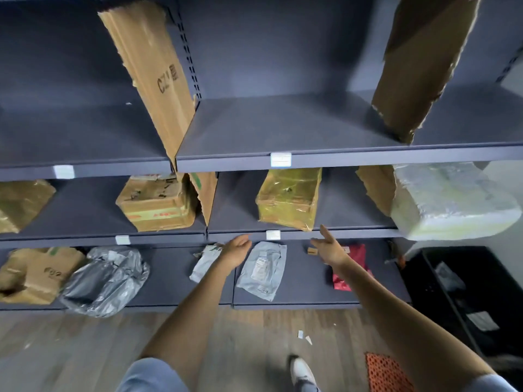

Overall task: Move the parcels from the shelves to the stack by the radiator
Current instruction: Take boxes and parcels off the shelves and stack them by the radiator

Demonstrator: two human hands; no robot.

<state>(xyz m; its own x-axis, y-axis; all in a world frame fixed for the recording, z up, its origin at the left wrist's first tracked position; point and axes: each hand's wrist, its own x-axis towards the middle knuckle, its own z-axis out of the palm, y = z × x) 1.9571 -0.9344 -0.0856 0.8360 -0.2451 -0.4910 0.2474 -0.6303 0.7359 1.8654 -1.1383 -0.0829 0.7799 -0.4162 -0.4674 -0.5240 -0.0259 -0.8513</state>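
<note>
your left hand (236, 250) and right hand (328, 247) reach out empty, fingers loosely spread, just below the yellow tape-wrapped cardboard parcel (288, 198); neither touches it

Orange mat (386, 373), paper scraps (304, 336), poss. black bin (464, 295) on wood floor (70, 343).

Dark blue-grey metal shelving (283, 128) fills the view, its back panels matte and slotted uprights visible. Below runs a grey-brown wood-plank floor (85, 343), with an orange perforated rubber mat (386, 373) and a black open-frame rack (458, 290) at right.
</note>
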